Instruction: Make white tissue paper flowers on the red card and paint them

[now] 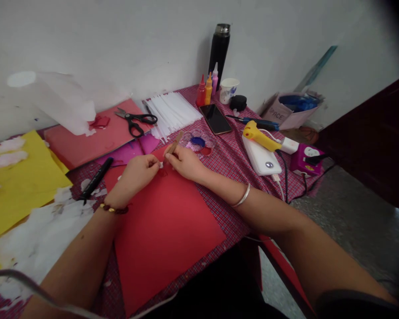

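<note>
My left hand point(140, 173) is closed in a pinch on a small white scrap point(161, 165), above the upper part of a red sheet of paper point(166, 221). Close beside it, my right hand point(186, 163) grips a thin brown stick point(176, 141), tilted up and away from me. Its lower end is hidden by the fingers, so its exact kind does not show. Just beyond the right hand lies a clear palette point(212, 141) with blue and red paint. Black-handled scissors point(136, 122) rest on a red folder point(83, 137) beyond the left hand.
Several paint bottles point(201, 92), a paper cup point(228, 90) and a black flask point(219, 53) stand at the back. A phone point(215, 118), power bank point(261, 155) and yellow glue gun point(261, 136) lie rightward. Yellow paper point(23, 186) and a black marker point(96, 178) lie left.
</note>
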The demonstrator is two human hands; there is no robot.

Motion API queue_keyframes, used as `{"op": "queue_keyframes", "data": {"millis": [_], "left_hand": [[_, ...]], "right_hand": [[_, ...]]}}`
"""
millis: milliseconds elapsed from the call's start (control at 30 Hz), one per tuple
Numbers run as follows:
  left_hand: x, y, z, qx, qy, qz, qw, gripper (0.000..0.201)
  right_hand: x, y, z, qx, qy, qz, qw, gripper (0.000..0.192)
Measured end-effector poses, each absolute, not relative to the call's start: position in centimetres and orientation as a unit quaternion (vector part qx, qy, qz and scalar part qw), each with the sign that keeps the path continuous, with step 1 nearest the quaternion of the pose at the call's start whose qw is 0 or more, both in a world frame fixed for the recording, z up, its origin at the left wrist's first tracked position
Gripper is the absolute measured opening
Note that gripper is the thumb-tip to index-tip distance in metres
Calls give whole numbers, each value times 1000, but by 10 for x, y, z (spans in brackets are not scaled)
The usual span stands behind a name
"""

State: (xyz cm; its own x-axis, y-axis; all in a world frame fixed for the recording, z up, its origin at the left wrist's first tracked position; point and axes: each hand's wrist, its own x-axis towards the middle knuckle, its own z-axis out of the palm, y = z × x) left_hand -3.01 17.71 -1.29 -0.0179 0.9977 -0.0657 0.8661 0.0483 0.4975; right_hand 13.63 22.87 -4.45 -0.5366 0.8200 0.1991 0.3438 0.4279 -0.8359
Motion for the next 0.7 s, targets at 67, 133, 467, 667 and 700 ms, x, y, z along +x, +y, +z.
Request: {"op": "queue_keyframes", "data": {"millis": [67,133,467,667,700], "left_hand": [[-40,172,6,647,709,177,217,22],[-57,163,31,611,730,226,207,20],[-130,79,54,540,809,197,121,17],[-140,55,22,575,807,131,5,23],[-141,57,21,563,817,122,-14,26]], "right_hand": [[139,229,-44,-376,-775,393,324,14],[142,229,-43,-380,-754,409,345,14],[152,220,-39,-305,-679,546,386,13],[149,209,-38,-253,-686,570,375,17],[149,208,-38,-248,-686,571,377,17]]}}
